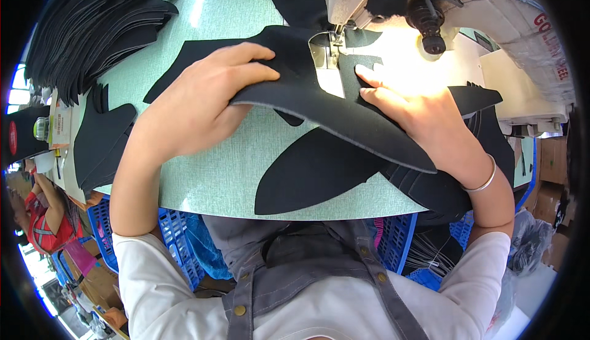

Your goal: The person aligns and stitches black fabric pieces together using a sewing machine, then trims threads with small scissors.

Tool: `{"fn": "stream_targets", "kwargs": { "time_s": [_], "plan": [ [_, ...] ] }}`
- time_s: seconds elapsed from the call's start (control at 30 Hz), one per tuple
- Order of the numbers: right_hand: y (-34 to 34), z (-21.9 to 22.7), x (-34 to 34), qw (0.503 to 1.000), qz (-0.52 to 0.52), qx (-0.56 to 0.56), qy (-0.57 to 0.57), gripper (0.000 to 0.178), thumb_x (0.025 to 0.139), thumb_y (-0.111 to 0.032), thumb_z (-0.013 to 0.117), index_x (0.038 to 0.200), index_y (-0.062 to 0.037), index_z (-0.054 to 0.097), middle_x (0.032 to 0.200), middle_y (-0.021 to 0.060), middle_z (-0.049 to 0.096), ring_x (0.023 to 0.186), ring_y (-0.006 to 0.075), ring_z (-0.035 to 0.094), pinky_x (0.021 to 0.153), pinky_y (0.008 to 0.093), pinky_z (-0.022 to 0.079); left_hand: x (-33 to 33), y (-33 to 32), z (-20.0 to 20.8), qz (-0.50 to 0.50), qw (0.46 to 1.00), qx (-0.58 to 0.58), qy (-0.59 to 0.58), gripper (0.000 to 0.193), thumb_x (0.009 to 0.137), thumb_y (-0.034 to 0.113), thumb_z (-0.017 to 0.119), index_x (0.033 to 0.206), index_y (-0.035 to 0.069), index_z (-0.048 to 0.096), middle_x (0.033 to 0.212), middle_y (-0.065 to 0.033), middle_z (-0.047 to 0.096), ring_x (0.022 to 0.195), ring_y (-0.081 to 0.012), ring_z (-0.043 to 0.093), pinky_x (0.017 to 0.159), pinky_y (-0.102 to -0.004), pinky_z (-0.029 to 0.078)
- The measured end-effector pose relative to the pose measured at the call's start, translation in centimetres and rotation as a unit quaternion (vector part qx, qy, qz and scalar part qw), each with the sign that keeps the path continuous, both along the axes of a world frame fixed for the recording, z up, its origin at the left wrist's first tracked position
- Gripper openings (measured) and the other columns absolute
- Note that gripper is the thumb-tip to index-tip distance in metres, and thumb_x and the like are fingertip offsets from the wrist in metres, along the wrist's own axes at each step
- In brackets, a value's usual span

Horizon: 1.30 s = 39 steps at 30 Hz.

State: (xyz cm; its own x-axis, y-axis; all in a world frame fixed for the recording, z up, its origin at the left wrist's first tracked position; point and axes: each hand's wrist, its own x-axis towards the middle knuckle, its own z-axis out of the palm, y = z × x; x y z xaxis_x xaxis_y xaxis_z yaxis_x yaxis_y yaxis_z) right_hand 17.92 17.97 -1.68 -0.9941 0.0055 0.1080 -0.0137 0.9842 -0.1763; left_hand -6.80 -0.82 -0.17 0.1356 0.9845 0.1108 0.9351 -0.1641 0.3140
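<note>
A curved black fabric piece [344,116] lies across the sewing machine's needle area, its near edge raised off the table. My left hand [206,97] is closed on its left part, fingers on top and thumb partly hidden by the edge. Just right of the presser foot [334,51], my right hand [424,103] rests with two fingertips stretched out on the black material; its other fingers are hidden. Bright lamp light washes out the area behind that hand. Below the raised edge lies another black leaf-shaped piece [307,171].
A tall fanned stack of black pieces [98,27] fills the back left of the green table [209,183]. Further black pieces [104,137] lie left, more under my right forearm. Blue crates [178,235] stand below the table edge. Another person in red [52,217] is at far left.
</note>
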Motion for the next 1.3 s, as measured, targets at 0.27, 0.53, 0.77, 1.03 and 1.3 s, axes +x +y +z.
{"fn": "stream_targets", "kwargs": {
  "time_s": [0.27,0.53,0.77,1.03,1.3],
  "plan": [
    [0.7,-1.1,0.3,0.995,0.029,-0.073,0.065,0.065,0.058,-0.011,0.06,0.122,-0.002,0.056,0.123,0.0188,0.061,0.09,0.0362,0.062,0.077,0.0426,0.048,2.2,1.7,-1.1,0.059,0.996,0.069,0.021,0.035,0.067,-0.004,0.061,0.1,0.003,0.053,0.092,-0.0148,0.059,0.088,-0.0372,0.059,0.075,-0.0412,0.047],
    [-0.1,-0.4,-0.3,0.994,0.039,0.092,0.035,0.038,0.066,-0.009,0.067,0.102,-0.0025,0.057,0.123,0.0164,0.06,0.103,0.0271,0.063,0.081,0.0365,0.052,2.4,1.0,-1.6,0.042,0.991,0.007,-0.124,0.059,0.061,-0.01,0.067,0.117,0.003,0.055,0.1,-0.0144,0.051,0.091,-0.0352,0.056,0.08,-0.0367,0.046],
    [-1.6,0.1,-0.2,0.987,0.055,0.142,0.054,0.042,0.076,-0.014,0.06,0.114,0.0062,0.062,0.119,0.0217,0.061,0.106,0.0313,0.061,0.082,0.0358,0.053,4.9,0.6,-1.4,0.027,0.998,-0.049,0.039,0.078,0.055,0.008,0.075,0.128,-0.004,0.052,0.136,-0.0241,0.047,0.108,-0.0371,0.059,0.088,-0.0388,0.05],
    [-2.4,-0.1,0.1,0.986,0.04,0.162,0.019,0.047,0.076,-0.01,0.06,0.12,0.0071,0.059,0.126,0.0231,0.058,0.108,0.0322,0.063,0.075,0.0338,0.053,5.6,0.4,-1.6,-0.016,0.997,0.014,-0.072,0.078,0.059,0.019,0.075,0.129,-0.005,0.051,0.132,-0.0244,0.05,0.115,-0.0411,0.051,0.101,-0.0471,0.041],
    [-2.4,0.0,0.0,0.986,0.041,0.158,0.023,0.045,0.077,-0.011,0.06,0.119,0.0065,0.06,0.127,0.0231,0.058,0.108,0.0323,0.062,0.076,0.033,0.053,5.9,1.1,-1.9,-0.002,0.999,-0.03,-0.036,0.085,0.058,0.023,0.075,0.134,-0.002,0.048,0.129,-0.0218,0.049,0.116,-0.0394,0.048,0.099,-0.0441,0.04]
  ]
}}
